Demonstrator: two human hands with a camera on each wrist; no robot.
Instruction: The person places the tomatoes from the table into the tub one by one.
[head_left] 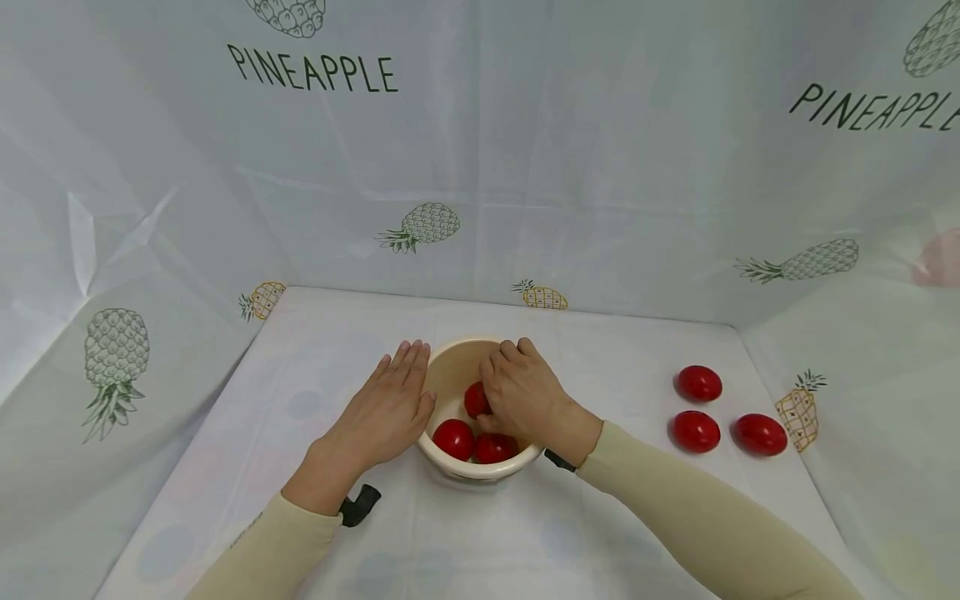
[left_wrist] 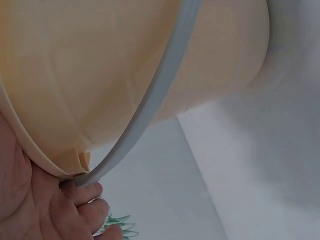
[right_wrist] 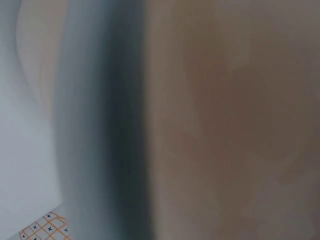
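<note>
A cream bucket (head_left: 480,471) stands upright mid-table. Inside it lie red eggs (head_left: 453,438), glossy and oval. My right hand (head_left: 525,396) reaches over the right side of the rim, fingers curled down into it. Between its forefinger and thumb shows another red egg (head_left: 477,401), partly covered by the hand. On the left, my left hand (head_left: 393,404) lies along the rim with its fingers straight. In the left wrist view its palm touches the rim, beside the bucket's grey handle (left_wrist: 155,95). The right wrist view holds mostly the blurred bucket wall (right_wrist: 240,125) and handle (right_wrist: 95,125).
Three more red eggs (head_left: 695,432) lie in a loose group on the right part of the white table (head_left: 607,542). A pale sheet (head_left: 600,167) printed with pineapples hangs behind the table and along both sides.
</note>
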